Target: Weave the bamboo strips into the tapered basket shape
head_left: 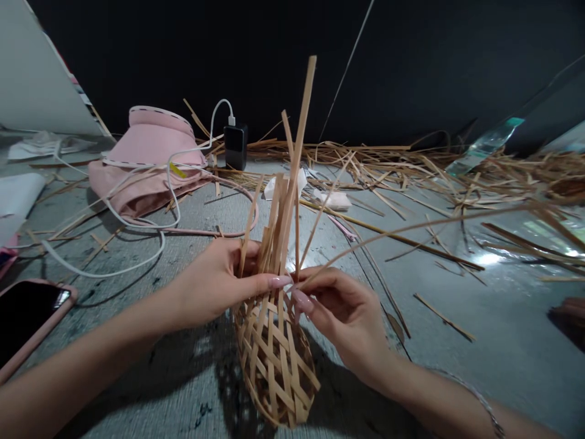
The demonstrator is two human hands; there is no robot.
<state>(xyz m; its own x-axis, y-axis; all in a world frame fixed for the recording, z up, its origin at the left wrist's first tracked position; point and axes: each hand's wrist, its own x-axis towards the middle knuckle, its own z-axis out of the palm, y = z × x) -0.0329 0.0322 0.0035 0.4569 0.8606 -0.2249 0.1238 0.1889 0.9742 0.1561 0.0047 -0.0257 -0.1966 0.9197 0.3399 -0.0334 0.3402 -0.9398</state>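
A woven basket [274, 360] of flat tan strips lies in front of me, its open lattice body toward me and a bundle of unwoven strips [280, 225] rising from its far end. My left hand [228, 277] wraps around the neck of that bundle, thumb pressed across the strips. At the right side of the neck, my right hand [342, 311] pinches a thin strip [411, 228] between thumb and forefinger. This strip arcs away to the right over the table. Both thumbs nearly meet at the neck.
Loose strips [365, 164] are heaped along the dark wall, with a plastic bottle [487, 146] among them. A pink visor hat [153, 140], a black power bank [236, 146] and a white cable [173, 195] are at back left. A phone [31, 323] lies at the left edge.
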